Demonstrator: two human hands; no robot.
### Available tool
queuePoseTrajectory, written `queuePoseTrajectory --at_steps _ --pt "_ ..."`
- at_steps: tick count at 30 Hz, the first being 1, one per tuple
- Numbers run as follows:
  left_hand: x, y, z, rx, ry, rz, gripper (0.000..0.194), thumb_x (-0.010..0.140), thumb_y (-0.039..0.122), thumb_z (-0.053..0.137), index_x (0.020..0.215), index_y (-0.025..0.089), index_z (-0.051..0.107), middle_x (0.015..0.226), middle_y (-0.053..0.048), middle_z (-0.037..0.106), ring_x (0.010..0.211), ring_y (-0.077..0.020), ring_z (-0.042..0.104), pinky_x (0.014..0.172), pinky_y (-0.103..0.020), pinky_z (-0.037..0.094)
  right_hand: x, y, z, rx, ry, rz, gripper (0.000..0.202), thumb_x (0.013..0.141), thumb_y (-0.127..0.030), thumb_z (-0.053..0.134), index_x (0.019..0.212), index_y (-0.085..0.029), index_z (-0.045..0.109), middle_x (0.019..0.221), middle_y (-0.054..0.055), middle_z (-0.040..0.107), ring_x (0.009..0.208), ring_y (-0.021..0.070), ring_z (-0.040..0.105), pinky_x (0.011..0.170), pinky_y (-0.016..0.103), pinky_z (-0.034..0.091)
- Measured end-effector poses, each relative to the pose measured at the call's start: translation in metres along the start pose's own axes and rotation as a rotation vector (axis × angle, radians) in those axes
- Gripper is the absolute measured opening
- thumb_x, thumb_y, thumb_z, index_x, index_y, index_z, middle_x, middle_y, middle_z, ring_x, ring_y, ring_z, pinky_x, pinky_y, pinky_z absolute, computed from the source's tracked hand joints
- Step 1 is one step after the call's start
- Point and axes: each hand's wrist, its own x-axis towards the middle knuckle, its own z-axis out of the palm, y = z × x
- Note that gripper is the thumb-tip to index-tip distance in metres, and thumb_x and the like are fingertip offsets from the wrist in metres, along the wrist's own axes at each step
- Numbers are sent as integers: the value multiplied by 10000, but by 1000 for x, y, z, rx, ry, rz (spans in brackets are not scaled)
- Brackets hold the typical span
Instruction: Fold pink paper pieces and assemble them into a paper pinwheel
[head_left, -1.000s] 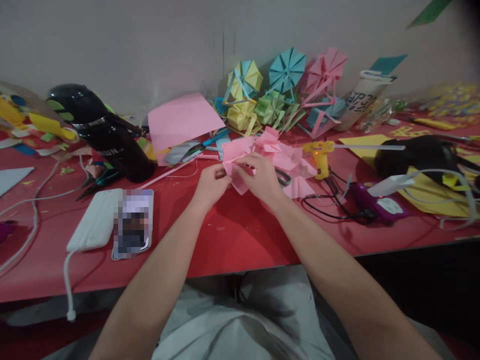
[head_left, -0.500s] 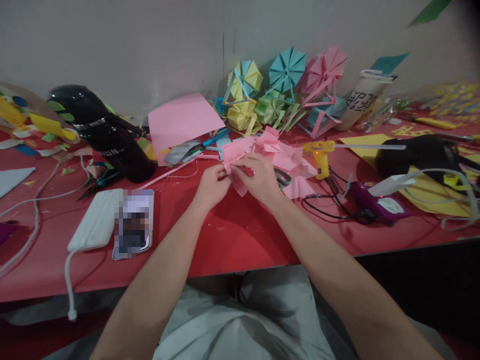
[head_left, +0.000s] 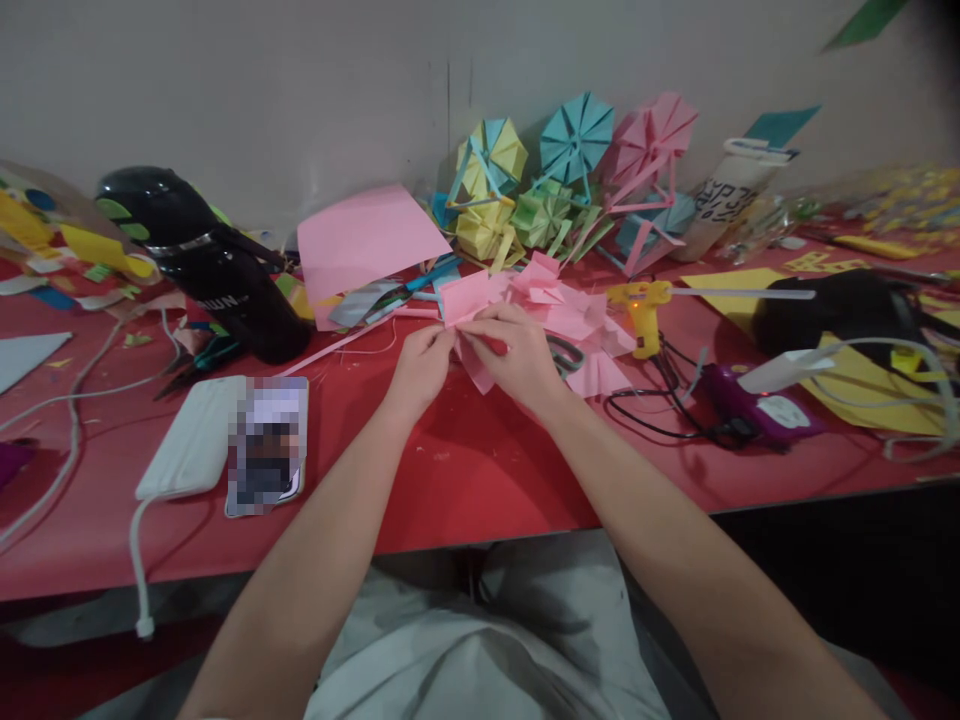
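Observation:
Pink folded paper is pinched at its lower left edge by my left hand. My right hand has its fingers closed at the same paper, close to the left fingertips. A small red item shows between the right thumb and fingers; it is too small to name. More pink paper pieces lie heaped just to the right, with the dark handle loop of scissors partly under them.
A yellow glue gun and a purple device with cords stand right. Folded paper wheels lean on the wall. A black bottle, white power bank and phone are left.
The pink paper in my hands has tilted a little, and my right fingers have shifted slightly, so that more of the red item shows. My left fingers have drawn closer together.

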Motion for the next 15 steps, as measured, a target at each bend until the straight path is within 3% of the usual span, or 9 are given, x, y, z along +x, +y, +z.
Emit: queuePoseTrajectory --at_steps 9,15 --pt "-4 15 -4 -257 -36 -142 148 780 306 590 747 169 635 729 -67 706 725 -207 693 740 -364 572 0 2 -1 -57 -27 -98 241 937 -241 530 1023 -270 753 988 69 638 943 207 572 859 400 465" --pt "-4 11 -2 -196 -47 -23 250 821 400 615 726 168 621 691 -36 677 664 -177 666 710 -341 564 -1 -3 -4 -129 -64 -99 228 934 -258 537 1004 -267 754 1051 79 642 988 237 560 907 451 432"
